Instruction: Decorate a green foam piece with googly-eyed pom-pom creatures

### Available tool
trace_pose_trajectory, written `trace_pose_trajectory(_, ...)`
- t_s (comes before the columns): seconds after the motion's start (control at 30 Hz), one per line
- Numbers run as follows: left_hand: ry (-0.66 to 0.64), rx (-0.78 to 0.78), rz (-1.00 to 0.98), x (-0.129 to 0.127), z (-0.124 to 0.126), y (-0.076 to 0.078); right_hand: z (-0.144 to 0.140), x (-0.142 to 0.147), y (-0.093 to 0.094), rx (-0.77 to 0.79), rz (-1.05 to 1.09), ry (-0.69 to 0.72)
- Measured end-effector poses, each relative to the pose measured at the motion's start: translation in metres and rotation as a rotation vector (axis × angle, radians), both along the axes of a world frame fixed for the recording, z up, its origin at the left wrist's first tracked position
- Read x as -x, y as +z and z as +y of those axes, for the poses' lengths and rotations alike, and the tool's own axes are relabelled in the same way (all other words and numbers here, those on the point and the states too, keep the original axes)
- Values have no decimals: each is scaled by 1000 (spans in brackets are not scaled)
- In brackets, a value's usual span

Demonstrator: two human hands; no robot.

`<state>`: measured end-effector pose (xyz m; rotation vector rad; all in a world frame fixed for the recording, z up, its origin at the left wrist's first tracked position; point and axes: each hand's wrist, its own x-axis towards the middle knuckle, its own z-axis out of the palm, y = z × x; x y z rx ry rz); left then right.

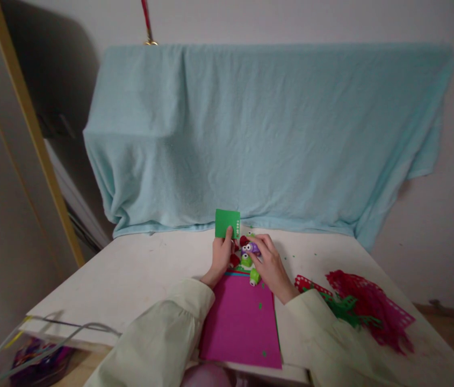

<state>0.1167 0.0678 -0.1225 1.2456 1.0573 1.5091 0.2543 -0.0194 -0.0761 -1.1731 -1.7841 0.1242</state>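
Left hand [221, 257] has a pinch grip on the green card [227, 222], holding it upright off the table [138, 274], thumb on its lower edge. A row of small punched holes runs down the card's right edge.

Right hand [269, 264] has its fingers closed over the purple punch [251, 248], just right of the card. Can't tell whether the card edge sits in the punch slot; too small to see.

Other punches are clustered between my hands: a red one [244, 240] behind the purple, another red one [234, 260] by my left palm, two green ones [246, 260] [254, 277] below.

Magenta sheet [240, 322] lies flat in front of me with a few green chips on it. More chips are scattered on the table to the right. Heap of cut red and green lattice paper [355, 309] lies well to the right. Pale blue cloth [267, 134] hangs behind the table; clear container [29, 349] at the near left corner.

Step in hand, as I read it: punching along the card's right edge, with the row partly done.

Next move probably needs the card edge fed squarely into the slot, just past the last hole, then a firm press. Left grip has to stay steady so the row runs straight.
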Motion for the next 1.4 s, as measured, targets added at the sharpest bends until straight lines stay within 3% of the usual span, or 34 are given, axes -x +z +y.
trace_pose_trajectory(0.53, -14, 12, 32, 1, 3, -3, -10, 2, 14, 78, -44, -183)
trace_pose_trajectory(0.87, 12, 24, 38, 0, 1, -1, -8, -1, 11, 64, -60, -280)
trace_pose_trajectory(1.13, -1, 52, 33, 0, 2, -2, 0, -2, -4, 102, -111, -213)
trace_pose_trajectory(1.4, -32, 56, 66, 1, 2, -4, 3, -5, -5, 70, -110, -177)
